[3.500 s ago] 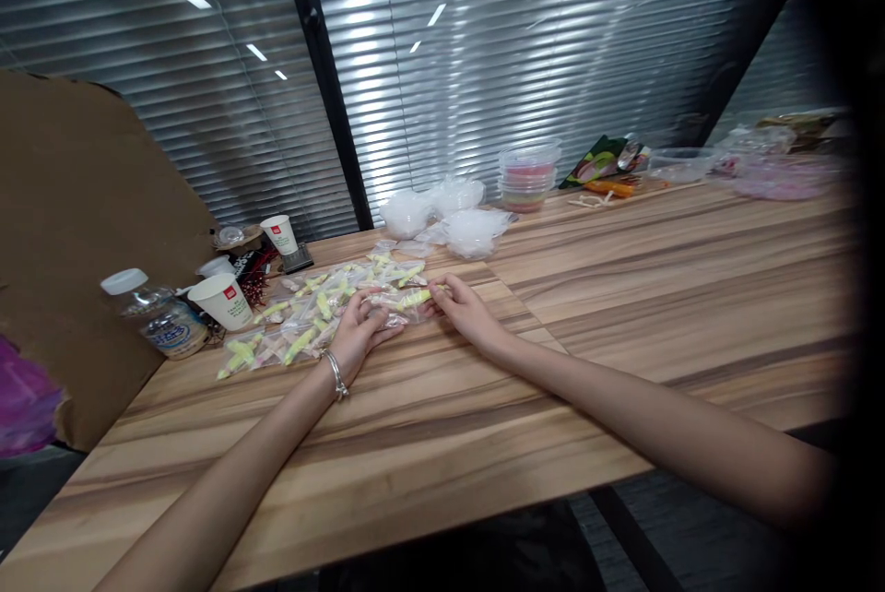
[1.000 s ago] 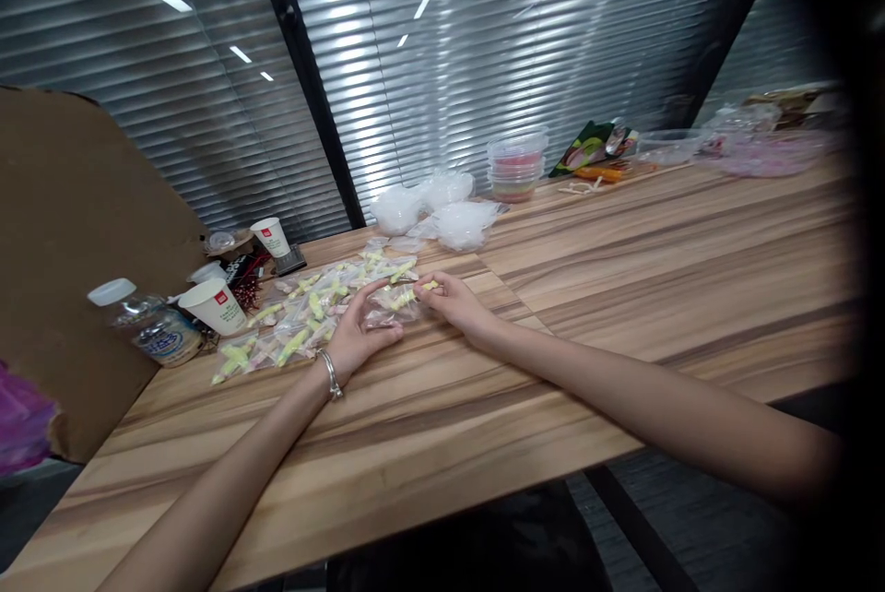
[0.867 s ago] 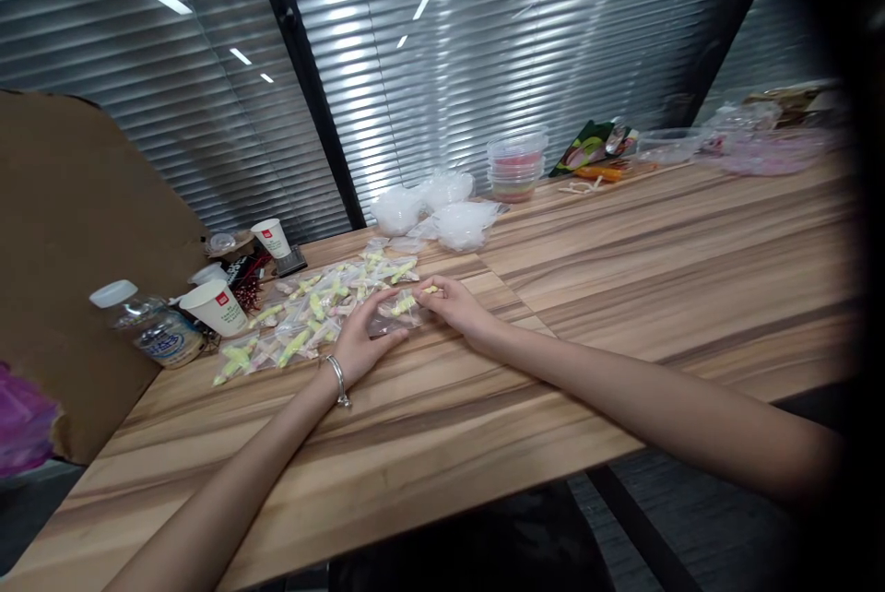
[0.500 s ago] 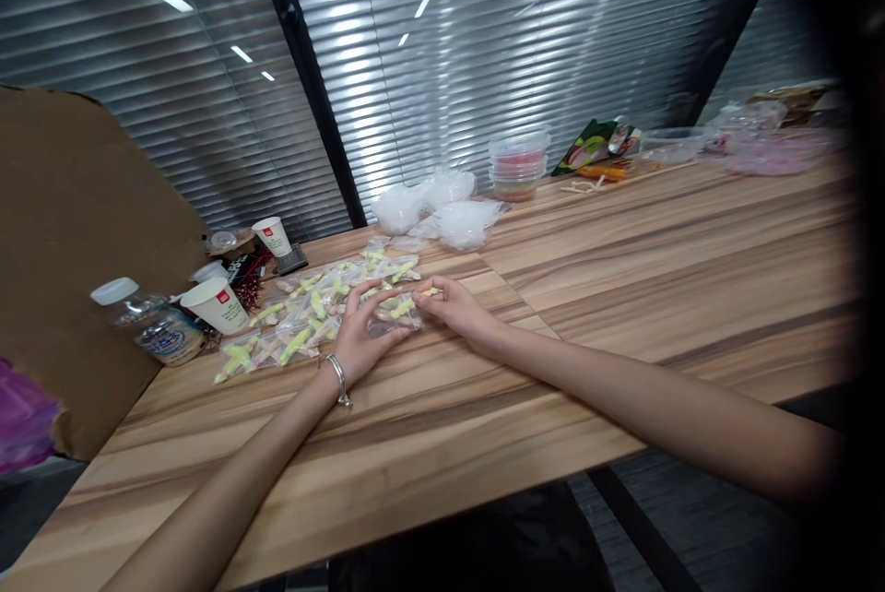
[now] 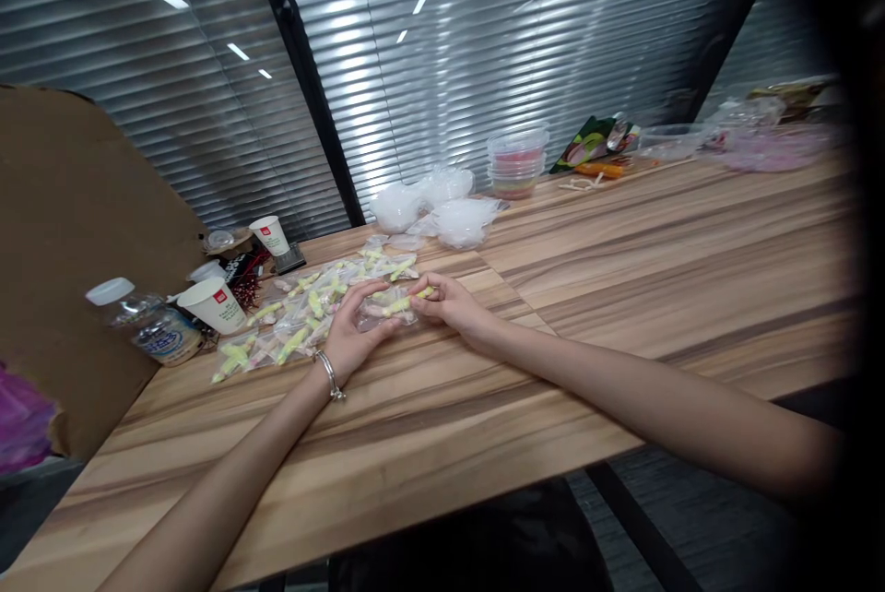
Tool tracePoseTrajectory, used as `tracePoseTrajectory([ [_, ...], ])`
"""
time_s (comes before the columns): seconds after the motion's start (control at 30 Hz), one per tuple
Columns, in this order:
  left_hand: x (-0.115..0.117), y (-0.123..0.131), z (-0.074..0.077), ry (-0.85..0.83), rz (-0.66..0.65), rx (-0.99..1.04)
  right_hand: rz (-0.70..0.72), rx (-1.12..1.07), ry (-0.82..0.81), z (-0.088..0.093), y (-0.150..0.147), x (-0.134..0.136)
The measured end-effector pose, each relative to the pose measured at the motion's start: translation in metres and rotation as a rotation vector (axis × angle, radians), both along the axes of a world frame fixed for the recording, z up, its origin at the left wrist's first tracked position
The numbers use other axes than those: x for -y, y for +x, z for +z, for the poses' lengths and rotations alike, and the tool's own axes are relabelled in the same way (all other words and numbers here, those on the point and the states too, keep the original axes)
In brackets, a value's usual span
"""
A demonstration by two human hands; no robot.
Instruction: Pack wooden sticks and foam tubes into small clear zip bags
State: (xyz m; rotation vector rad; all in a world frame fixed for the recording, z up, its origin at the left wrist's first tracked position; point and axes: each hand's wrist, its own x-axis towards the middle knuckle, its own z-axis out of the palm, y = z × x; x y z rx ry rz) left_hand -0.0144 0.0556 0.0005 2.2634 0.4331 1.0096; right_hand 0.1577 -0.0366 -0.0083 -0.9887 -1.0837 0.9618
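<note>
The person's left hand (image 5: 349,334) curves its fingers and thumb around the left side of a clear bag (image 5: 366,319) on the wooden table (image 5: 442,444), though whether it grips cannot be told. The right hand (image 5: 453,308) pinches the right end of a yellow piece (image 5: 396,306) at that bag, just beside the spread of similar filled bags (image 5: 294,343). Behind them sit puffy white bags (image 5: 465,221).

The plastic bag (image 5: 379,304) looks glossy, the wood-grain table (image 5: 442,426) smooth.
</note>
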Motion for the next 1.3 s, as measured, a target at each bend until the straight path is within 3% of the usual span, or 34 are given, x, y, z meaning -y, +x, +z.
tracePoseTrajectory([
  [0.2,0.001,0.0,0.001,0.035,-0.013,-0.058,0.083,-0.188,-0.061,-0.003,0.002,-0.001],
  [0.57,0.006,0.0,0.005,-0.092,-0.048,-0.07,0.115,0.091,0.016,-0.012,0.009,-0.009],
  [0.7,0.009,-0.001,0.006,-0.326,-0.099,-0.072,0.085,0.051,0.003,-0.011,0.009,-0.01],
  [0.8,0.01,-0.002,0.006,-0.605,-0.207,0.023,0.075,-0.009,-0.031,-0.009,0.008,-0.009],
  [0.9,0.008,-0.003,0.007,-0.763,-0.252,0.128,0.071,-0.024,-0.054,-0.008,0.008,-0.008],
  [1.3,0.008,-0.002,0.007,-0.806,-0.227,0.136,0.169,-0.015,-0.013,-0.004,0.008,-0.007],
])
